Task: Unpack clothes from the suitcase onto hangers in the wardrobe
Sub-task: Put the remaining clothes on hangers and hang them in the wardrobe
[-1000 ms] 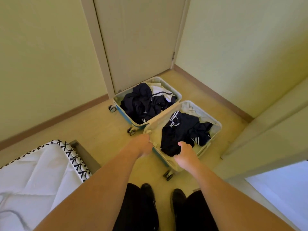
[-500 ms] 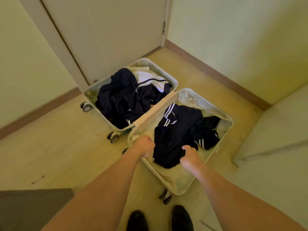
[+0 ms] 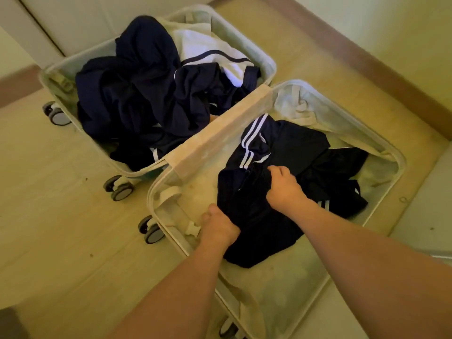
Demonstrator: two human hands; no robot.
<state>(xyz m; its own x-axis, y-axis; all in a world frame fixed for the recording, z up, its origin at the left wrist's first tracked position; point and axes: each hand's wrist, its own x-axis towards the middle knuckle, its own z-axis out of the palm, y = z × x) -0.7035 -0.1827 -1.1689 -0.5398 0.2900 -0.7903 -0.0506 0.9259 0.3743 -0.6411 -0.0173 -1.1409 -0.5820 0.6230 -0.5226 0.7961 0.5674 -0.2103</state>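
Your suitcase (image 3: pixel 266 94) lies open on the floor (image 3: pixel 61 216), both halves full: the far half, beyond your fingers, holds a heap of navy clothes (image 3: pixel 141 99) and a white striped top (image 3: pixel 210 52), so by the look of it unpacking has barely begun. Your left hand (image 3: pixel 217 227) curls over the near edge of the navy striped garment (image 3: pixel 276 167); your right hand (image 3: pixel 285 189) bunches its middle. No hanger or wardrobe is in view, and your fingertips are buried in cloth.
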